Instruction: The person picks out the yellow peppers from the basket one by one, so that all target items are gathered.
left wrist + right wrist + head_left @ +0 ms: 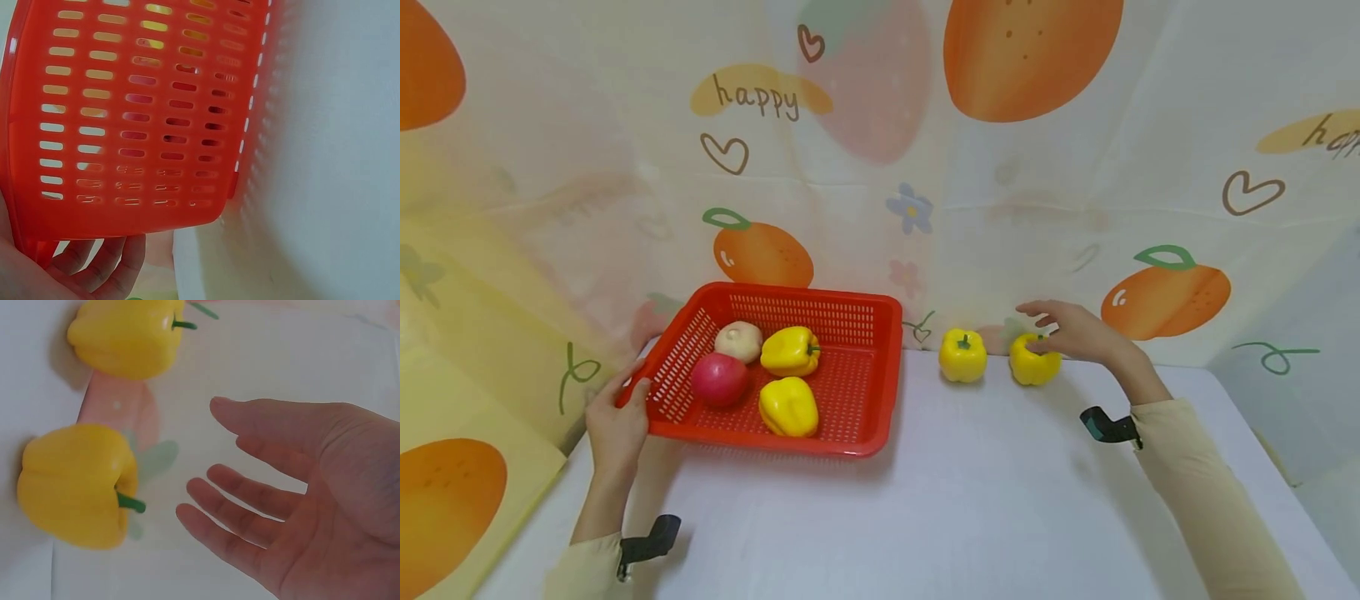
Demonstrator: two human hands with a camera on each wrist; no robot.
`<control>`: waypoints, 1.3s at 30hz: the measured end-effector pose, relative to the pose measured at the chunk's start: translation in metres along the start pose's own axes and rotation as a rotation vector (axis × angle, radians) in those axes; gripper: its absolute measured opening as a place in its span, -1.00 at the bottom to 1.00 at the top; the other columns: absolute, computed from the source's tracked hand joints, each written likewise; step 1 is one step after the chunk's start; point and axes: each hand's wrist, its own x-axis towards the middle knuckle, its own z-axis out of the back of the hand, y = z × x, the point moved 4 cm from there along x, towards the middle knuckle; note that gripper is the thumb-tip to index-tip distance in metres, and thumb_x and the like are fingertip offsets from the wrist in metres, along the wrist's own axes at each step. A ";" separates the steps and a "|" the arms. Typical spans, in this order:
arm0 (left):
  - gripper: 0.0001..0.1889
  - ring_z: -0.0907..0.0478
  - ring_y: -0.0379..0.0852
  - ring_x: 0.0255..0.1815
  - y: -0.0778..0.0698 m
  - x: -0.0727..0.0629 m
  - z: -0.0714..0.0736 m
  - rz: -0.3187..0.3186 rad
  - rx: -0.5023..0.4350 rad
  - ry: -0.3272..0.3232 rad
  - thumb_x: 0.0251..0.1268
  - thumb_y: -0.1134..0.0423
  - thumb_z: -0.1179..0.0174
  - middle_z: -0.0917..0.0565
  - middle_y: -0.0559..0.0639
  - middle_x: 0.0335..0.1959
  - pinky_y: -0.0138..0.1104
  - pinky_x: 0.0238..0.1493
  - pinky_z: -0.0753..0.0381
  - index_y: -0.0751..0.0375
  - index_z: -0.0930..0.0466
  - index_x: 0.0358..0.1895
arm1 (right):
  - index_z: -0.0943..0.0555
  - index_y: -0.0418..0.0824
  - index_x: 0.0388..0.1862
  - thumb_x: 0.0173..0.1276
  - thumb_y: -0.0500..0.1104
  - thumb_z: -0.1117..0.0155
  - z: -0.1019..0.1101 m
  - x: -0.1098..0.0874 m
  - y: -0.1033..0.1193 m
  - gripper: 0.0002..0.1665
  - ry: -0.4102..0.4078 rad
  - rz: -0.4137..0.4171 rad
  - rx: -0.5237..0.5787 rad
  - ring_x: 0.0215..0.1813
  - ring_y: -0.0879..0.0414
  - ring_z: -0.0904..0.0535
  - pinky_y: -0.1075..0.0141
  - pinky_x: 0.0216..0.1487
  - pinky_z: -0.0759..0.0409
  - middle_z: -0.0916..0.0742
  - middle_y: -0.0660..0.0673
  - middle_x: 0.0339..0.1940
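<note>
My left hand grips the left rim of a red plastic basket, with fingers curled under the edge in the left wrist view. Inside the basket lie two yellow bell peppers, one toward the back and one toward the front, beside a pink-red round fruit or vegetable and a whitish round one. Over at the right, my right hand hovers by a yellow bell pepper, its fingers loosely spread. The right wrist view shows a gap between that pepper and the fingertips.
Another yellow bell pepper stands upright between the basket and the right-hand pepper. Everything rests on a white-covered table. A fruit-printed cloth hangs directly behind.
</note>
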 end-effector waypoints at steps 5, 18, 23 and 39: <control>-0.57 0.28 0.00 0.58 -0.001 0.001 0.001 -0.025 -0.014 0.005 0.50 0.25 0.01 -0.33 0.30 0.41 -0.27 0.52 0.16 0.23 -0.42 0.36 | -0.35 -0.38 0.39 0.38 -0.23 -0.27 0.000 0.006 0.015 -0.35 -0.001 0.025 -0.014 0.22 -0.31 -0.45 -0.14 0.15 -0.50 -0.47 -0.42 0.33; -0.57 0.09 0.00 0.55 -0.001 0.000 0.002 -0.022 0.007 0.009 0.51 0.22 0.02 -0.37 0.25 0.39 -0.31 0.48 -0.03 0.17 -0.42 0.37 | -0.39 -0.37 0.37 0.40 -0.21 -0.27 -0.011 0.027 0.052 -0.39 -0.021 0.094 0.019 0.23 -0.25 -0.47 -0.12 0.22 -0.45 -0.52 -0.37 0.30; -0.57 -0.28 0.01 0.35 0.001 0.000 -0.001 0.020 0.030 0.008 0.51 0.18 0.02 -0.41 0.20 0.36 -0.52 0.20 -0.37 0.07 -0.43 0.38 | -0.41 -0.34 0.37 0.40 -0.21 -0.26 -0.024 0.039 0.073 -0.41 -0.013 0.138 0.066 0.22 -0.22 -0.50 -0.07 0.22 -0.48 -0.54 -0.34 0.29; -0.57 0.31 -0.03 0.58 0.001 0.001 0.001 -0.001 -0.025 0.010 0.50 0.24 0.01 -0.24 0.25 0.47 -0.24 0.52 0.13 0.17 -0.42 0.37 | -0.46 -0.34 0.32 0.40 -0.18 -0.26 -0.062 0.070 0.121 -0.45 0.004 0.139 0.187 0.02 -0.12 -0.63 0.18 -0.07 -0.67 -0.61 -0.32 0.19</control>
